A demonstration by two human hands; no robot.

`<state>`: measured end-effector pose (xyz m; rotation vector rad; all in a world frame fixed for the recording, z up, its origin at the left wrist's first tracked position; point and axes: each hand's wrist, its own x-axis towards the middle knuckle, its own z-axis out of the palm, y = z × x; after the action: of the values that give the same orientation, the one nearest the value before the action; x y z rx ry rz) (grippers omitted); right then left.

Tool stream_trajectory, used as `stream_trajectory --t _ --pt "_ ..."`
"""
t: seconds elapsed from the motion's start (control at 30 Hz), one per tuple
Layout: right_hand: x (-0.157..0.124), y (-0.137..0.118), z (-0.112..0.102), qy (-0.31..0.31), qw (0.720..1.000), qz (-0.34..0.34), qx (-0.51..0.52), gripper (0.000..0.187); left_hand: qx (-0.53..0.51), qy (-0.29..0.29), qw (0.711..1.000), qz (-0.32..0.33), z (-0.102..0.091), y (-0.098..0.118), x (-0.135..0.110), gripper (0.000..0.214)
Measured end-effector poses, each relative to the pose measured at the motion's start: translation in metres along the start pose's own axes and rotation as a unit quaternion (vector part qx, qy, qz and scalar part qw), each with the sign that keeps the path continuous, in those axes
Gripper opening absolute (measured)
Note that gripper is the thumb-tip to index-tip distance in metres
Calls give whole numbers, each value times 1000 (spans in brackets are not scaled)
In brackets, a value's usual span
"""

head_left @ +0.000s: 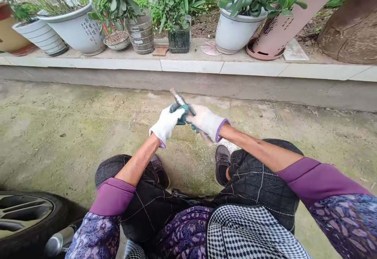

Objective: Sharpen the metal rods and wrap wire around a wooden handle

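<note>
The threaded metal piece (178, 99) stood out from between your gloved hands, tilted away from you, above the mossy concrete ground (88, 133). It looked stiff and fairly heavy for its size, and its thread could feel slippery, so the part inside your hands seemed the safer place to hold. Your left grip (167, 123) and right grip (207, 122) were closed around it, touching each other. A car tyre (55, 216) lay at lower left; a white flowerpot (75, 31) stood on the tiled ledge (191, 66) ahead.

White knit work gloves (166, 122) with teal palms, purple cuffs.
Purple sleeves (112, 197) meet patterned oversleeves (344, 223); dark checked trousers (259, 184), grey sneakers (222, 161).
</note>
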<state>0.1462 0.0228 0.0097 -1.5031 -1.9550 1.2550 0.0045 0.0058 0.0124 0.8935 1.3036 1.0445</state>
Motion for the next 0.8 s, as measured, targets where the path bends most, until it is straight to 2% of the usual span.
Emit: stream_trajectory --t 0.07,0.13,0.2,0.27,0.33,0.43,0.53,0.67,0.8 --pt "-1 1 7 -4 998 -48 -39 23 -12 32 999 -10 0 1 3 18" --pt "1 1 0 -33 997 -63 -18 23 -15 35 999 -29 -6 4 3 19" --pt "6 -1 -16 -33 997 -42 53 22 -6 1 998 -56 -13 9 -1 21" --pt "14 -2 -32 21 991 -35 129 30 16 -38 997 -72 -19 17 -9 23" --pt "23 -4 -41 41 988 -43 142 31 42 -75 994 -66 -23 25 -19 25" --pt "29 -8 -32 -43 997 -39 51 17 93 -117 988 -32 -25 36 -31 24" --pt "26 -14 -15 -124 990 -62 26 13 167 -118 979 -14 -27 46 -38 20" --pt "19 -16 -11 -123 986 -88 71 3 203 -105 973 -43 -37 52 -44 20" --pt "14 -9 -21 -94 980 -94 149 13 223 -78 970 -49 -50 52 -41 20"
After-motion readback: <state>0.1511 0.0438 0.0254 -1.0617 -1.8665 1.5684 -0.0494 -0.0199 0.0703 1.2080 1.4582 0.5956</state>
